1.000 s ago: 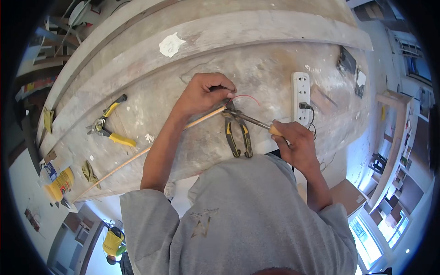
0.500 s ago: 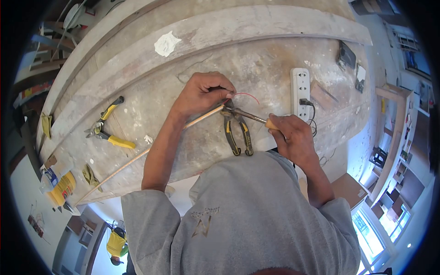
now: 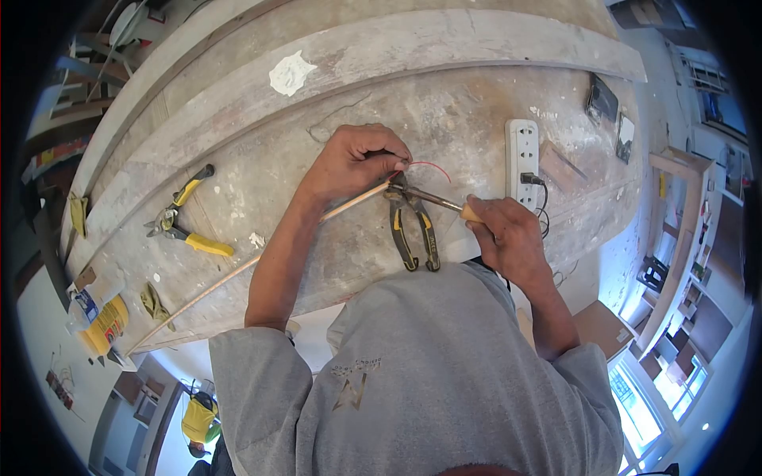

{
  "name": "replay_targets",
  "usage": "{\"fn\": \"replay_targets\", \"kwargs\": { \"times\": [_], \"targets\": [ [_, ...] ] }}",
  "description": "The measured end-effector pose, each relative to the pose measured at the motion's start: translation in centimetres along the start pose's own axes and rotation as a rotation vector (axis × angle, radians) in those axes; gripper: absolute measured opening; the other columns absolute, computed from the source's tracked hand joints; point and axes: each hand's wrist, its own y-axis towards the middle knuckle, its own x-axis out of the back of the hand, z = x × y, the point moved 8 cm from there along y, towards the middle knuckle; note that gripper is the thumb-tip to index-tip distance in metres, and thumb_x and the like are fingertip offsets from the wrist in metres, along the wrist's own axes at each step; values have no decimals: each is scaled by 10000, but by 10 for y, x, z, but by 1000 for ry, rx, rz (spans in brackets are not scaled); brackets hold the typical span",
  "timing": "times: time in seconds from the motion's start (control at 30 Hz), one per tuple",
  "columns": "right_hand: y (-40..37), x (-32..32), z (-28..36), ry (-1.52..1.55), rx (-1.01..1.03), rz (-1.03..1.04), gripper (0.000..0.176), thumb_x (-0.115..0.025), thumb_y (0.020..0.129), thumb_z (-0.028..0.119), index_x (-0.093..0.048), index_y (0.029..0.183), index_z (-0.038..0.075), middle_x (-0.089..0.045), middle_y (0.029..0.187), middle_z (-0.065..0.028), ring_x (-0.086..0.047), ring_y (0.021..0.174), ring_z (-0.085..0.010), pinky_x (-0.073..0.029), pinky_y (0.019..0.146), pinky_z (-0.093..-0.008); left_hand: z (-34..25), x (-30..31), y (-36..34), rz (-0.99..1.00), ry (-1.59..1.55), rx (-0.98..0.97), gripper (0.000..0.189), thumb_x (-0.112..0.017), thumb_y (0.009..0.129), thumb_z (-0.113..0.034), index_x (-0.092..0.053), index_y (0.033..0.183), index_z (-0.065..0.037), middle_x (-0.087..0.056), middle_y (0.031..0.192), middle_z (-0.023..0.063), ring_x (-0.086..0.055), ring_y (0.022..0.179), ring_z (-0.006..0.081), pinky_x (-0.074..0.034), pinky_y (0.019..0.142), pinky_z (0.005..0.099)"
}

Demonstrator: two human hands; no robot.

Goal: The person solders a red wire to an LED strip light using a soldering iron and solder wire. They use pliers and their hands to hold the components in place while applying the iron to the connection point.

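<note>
Between the fingertips of my left hand [image 3: 357, 163] is a thin red wire [image 3: 431, 164], which curves out to the right. My right hand [image 3: 508, 238] is closed round the light handle of a soldering iron [image 3: 432, 198], its metal tip pointing left, close to my left fingertips. Below the tip, pliers with black and yellow handles [image 3: 413, 230] lie on the worktable [image 3: 333, 270], their jaws near the wire's end. A long thin wooden strip [image 3: 214, 285] runs under my left forearm up to the jaws. The exact contact at the tip is too small to tell.
A white power strip [image 3: 521, 163] with a black plug stands right of the iron. Yellow-handled cutters [image 3: 186, 218] lie at the left. Curved boards [image 3: 397, 51] cross the far side. A yellow bottle [image 3: 107, 325] is at the near left corner. Another person [image 3: 200, 416] is at the lower left.
Both hands keep nearly the same pose, with the wire and iron still held. The view has shifted very slightly. The other person at the lower left has moved a little.
</note>
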Motion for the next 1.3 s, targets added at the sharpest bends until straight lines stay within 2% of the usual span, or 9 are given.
{"fn": "replay_targets", "kwargs": {
  "times": [0.3,0.4,0.47,0.67,0.77,1.3],
  "targets": [
    [5,4,-1,-31,54,-20,415,-823,838,30,-746,1245,13,-778,1016,-151,-718,890,-341,-595,772,-445,1,2,-1,-8,7,-12,74,-792,918,20,-791,982,-16,-771,921,53,-712,835,131,-565,760,296],
    [5,13,-3,12,70,-50,433,-838,834,19,-767,1261,28,-782,1000,-154,-726,864,-321,-603,770,-419,-1,1,0,-3,21,2,83,-779,916,33,-790,983,-16,-768,916,52,-708,832,132,-563,759,299],
    [3,16,-7,-25,45,-38,423,-837,818,41,-762,1234,50,-785,1025,-117,-726,900,-317,-599,767,-432,-2,1,-1,-9,16,5,89,-777,915,36,-790,985,-16,-767,914,50,-706,833,131,-562,759,299],
    [7,17,-1,-36,96,-30,430,-843,807,44,-763,1229,54,-786,1024,-106,-720,883,-302,-599,758,-422,1,1,-1,-12,7,19,91,-775,917,36,-791,989,-17,-766,907,47,-705,835,128,-561,764,297],
    [13,17,5,-32,96,-20,412,-848,822,10,-773,1226,30,-789,1006,-149,-729,860,-314,-600,756,-399,3,0,-2,-10,-10,36,87,-778,920,30,-793,991,-18,-767,907,44,-706,838,125,-564,768,293],
    [17,13,1,-74,117,-6,414,-855,807,6,-774,1213,12,-794,1021,-148,-734,865,-315,-607,763,-411,6,-1,-2,-6,-56,51,79,-802,923,11,-804,994,-26,-773,902,42,-715,836,118,-571,760,284]
  ]
}}
